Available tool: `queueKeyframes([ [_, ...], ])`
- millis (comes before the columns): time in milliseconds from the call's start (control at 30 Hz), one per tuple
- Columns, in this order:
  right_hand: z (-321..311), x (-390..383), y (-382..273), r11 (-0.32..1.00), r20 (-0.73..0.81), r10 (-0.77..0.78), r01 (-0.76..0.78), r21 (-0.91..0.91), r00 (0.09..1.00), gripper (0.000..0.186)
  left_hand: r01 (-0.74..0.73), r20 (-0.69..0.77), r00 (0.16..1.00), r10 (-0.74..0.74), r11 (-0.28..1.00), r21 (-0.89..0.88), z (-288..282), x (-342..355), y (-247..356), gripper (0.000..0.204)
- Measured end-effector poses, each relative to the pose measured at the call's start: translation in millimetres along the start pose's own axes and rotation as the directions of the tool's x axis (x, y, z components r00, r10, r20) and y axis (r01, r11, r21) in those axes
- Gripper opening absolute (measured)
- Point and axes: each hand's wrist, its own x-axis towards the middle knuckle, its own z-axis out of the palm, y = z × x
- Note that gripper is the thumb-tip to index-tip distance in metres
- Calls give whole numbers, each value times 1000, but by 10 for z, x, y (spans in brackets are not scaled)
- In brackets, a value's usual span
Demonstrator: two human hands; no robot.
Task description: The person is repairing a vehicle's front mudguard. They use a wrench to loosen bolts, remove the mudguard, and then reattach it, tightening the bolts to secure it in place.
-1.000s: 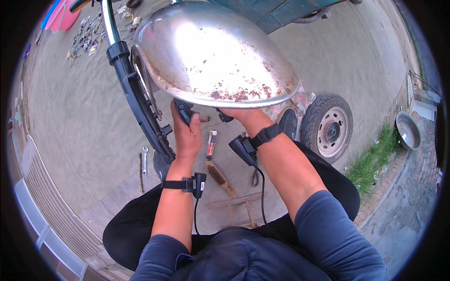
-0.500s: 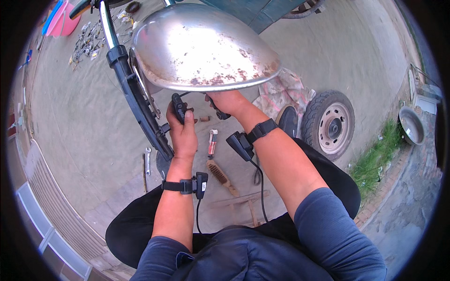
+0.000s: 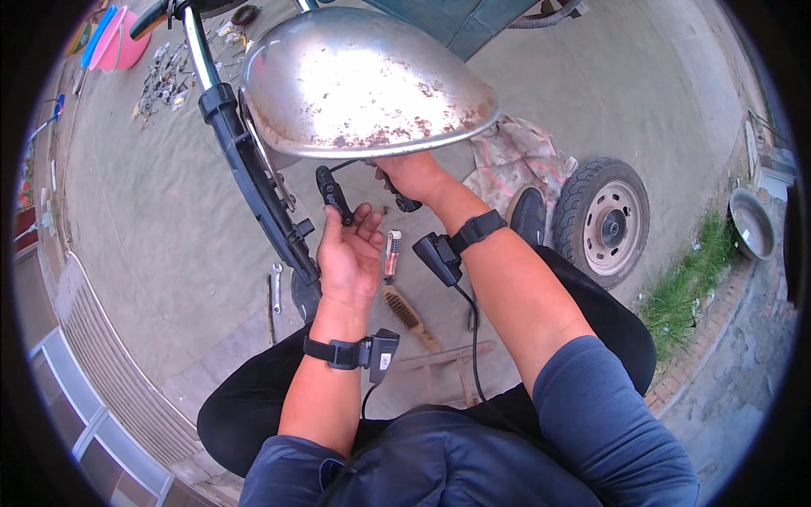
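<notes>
A rust-spotted chrome mudguard (image 3: 372,93) is set beside a black fork leg (image 3: 245,160). Below its near rim hangs a black folding hex key set (image 3: 334,196), one thin key swung out toward the mudguard's underside. My left hand (image 3: 353,253) lies palm up with fingers apart, its thumb and fingertips at the lower end of that tool. My right hand (image 3: 414,180) reaches under the rim, fingers closed round a second black-handled tool (image 3: 403,201). Its far end and some of my fingers are hidden by the mudguard.
On the ground lie a wire brush (image 3: 407,316), a red-and-white handled tool (image 3: 392,253) and a spanner (image 3: 277,287). To the right are a wheel with tyre (image 3: 604,221), a cloth (image 3: 515,165) and a metal basin (image 3: 752,224). Scattered small parts (image 3: 165,76) and a pink bucket (image 3: 122,42) sit far left.
My left hand has opened from its grip on the folding hex key set and dropped down and right, turning palm up. The right hand keeps its place under the rim.
</notes>
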Motion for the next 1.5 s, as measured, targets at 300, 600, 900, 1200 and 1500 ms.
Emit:
queueKeyframes([
  [300, -38, -67, -127, 996, 40, 35, -31, -88, 999, 69, 65, -90, 992, -93, 959, -274, 760, 100, 89, 58],
  [600, -33, -57, 80, 914, -39, -266, 239, -329, 963, 49, -84, -28, 996, 81, 989, -120, 469, 338, -4, 37],
  [900, 2, -76, -29, 932, -46, -202, 178, -315, 978, 45, -455, 141, 890, 433, 837, 303, 111, 563, 66, 50],
  [1200, 18, -22, 36, 999, -69, 34, -34, 3, 997, 52, -109, 41, 992, 121, 972, -210, 118, 407, 18, 44],
  [1500, -91, -374, -189, 815, -264, -387, 194, -546, 884, 40, -19, 33, 999, 37, 903, -430, 163, 459, 55, 40],
])
